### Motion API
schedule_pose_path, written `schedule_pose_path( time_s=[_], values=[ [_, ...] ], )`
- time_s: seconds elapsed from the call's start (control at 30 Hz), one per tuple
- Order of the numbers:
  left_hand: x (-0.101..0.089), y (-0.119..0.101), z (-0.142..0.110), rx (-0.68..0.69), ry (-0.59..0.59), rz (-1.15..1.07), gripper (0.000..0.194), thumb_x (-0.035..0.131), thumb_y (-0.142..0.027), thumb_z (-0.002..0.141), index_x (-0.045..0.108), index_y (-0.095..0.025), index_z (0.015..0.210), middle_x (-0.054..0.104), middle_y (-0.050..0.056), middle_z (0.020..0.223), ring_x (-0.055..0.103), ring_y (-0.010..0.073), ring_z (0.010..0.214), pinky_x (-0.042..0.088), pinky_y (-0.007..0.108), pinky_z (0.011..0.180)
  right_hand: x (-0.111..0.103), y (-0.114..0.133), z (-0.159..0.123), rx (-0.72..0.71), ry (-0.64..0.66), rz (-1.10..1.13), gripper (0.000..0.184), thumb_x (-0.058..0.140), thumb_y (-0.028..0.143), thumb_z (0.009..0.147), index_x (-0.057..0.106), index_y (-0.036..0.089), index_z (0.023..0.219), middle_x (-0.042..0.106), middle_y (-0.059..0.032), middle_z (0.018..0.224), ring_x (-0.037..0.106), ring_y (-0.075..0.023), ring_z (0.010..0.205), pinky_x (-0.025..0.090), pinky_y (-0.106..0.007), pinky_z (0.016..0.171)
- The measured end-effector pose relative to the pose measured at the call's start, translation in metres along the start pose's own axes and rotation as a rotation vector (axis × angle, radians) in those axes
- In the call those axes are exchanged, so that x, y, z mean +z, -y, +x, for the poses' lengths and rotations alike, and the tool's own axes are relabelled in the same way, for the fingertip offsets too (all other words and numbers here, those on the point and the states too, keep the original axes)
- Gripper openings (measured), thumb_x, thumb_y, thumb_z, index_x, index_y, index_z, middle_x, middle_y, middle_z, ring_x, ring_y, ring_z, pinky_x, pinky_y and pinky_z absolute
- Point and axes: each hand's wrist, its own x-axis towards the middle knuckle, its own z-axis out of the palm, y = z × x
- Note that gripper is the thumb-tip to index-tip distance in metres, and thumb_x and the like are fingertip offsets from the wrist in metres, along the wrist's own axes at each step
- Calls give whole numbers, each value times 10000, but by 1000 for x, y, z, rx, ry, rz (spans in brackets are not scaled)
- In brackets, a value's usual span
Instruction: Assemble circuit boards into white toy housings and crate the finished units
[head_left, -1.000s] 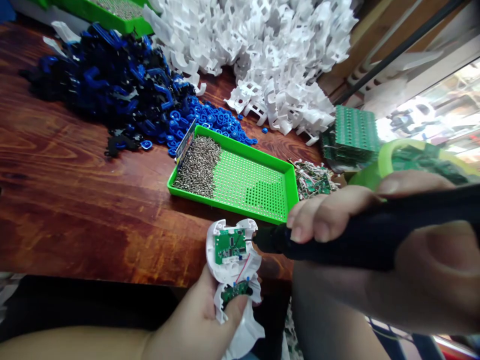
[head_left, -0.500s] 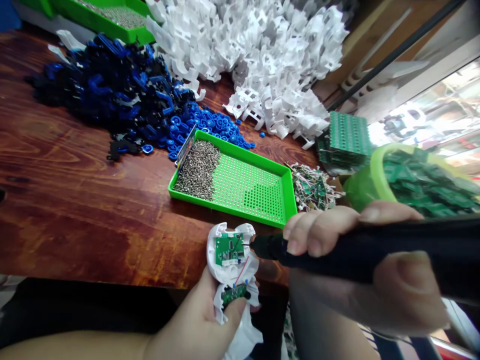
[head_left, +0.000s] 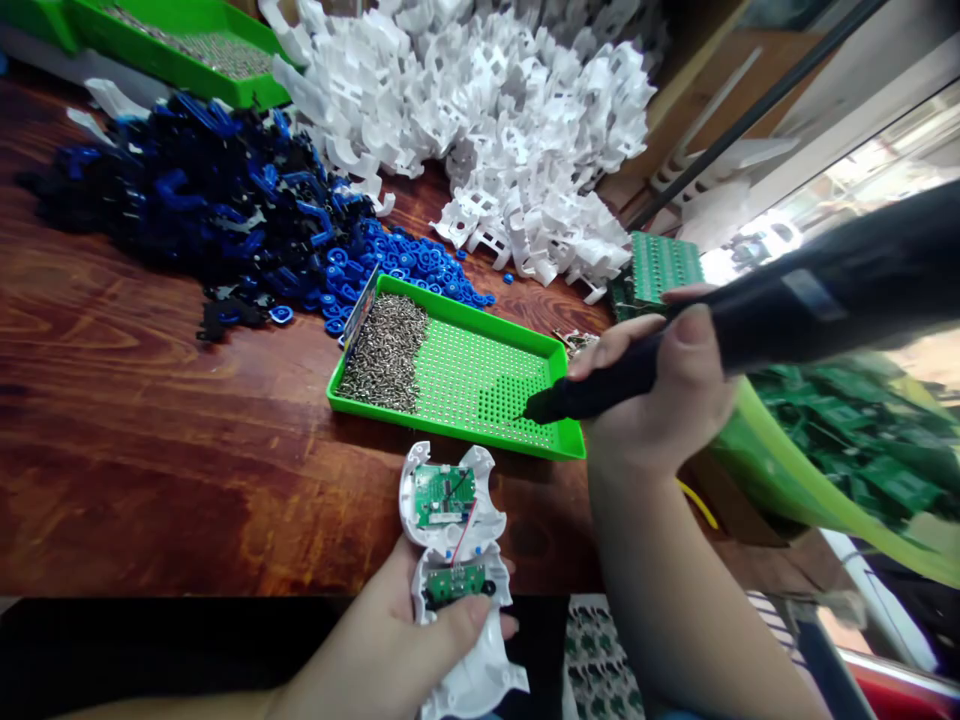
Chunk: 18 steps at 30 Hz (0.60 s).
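Observation:
My left hand (head_left: 420, 630) is closed around a white plastic housing (head_left: 480, 665) at the table's front edge, thumb resting near its lower circuit board. Two green boards sit inside the housing, the upper circuit board (head_left: 442, 492) and a smaller one below, joined by a red wire. My right hand (head_left: 667, 400) grips a black electric screwdriver (head_left: 780, 310), its tip pointing down and left into the green screw tray (head_left: 457, 432). The tip is over the perforated part, where screws stand in rows of holes. Loose screws (head_left: 382, 350) are heaped at the tray's left end.
Behind the tray lie blue and black plastic parts (head_left: 202, 200), small blue pieces (head_left: 397, 255) and a large heap of white shells (head_left: 480, 120). Stacked green boards (head_left: 664, 265) stand back right. A yellow-green bucket (head_left: 757, 450) of boards is right of my forearm. Another green tray (head_left: 172, 60) sits far left.
My right hand has drawn the screwdriver away from the upper circuit board and swung it up to the screw tray. My left hand still holds the housing, now tilted slightly differently.

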Motion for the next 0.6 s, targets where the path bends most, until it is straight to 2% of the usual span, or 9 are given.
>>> schedule_pose_path(
  time_s=[0.2,0.37,0.5,0.6],
  values=[
    [2,-4,-2,-26,-9,12,615,890,-334,535,587,-169,1045,741,81,974,711,292,892,555,316,710,-1,-7,-4,44,50,-27,128,640,329,793,573,246,865,530,77,491,486,-114,371,378,-242,364],
    [4,-3,-1,-15,-25,15,567,853,-251,593,572,-173,1078,745,74,924,716,275,847,542,326,718,-1,-7,-5,35,43,-57,104,592,295,794,544,227,856,513,83,491,485,-108,359,372,-232,346],
    [5,-3,-2,-11,-7,50,549,829,-281,624,581,-162,1099,747,86,892,702,271,880,525,311,718,-1,-8,-5,33,29,-41,100,599,273,782,544,230,854,499,87,504,475,-96,378,400,-226,355],
    [6,-4,-4,-7,-7,48,544,831,-302,622,596,-172,1095,743,98,959,696,274,895,522,322,736,0,-8,-5,24,31,-38,122,610,293,777,537,227,848,490,88,498,463,-100,371,399,-233,347]
  ],
)
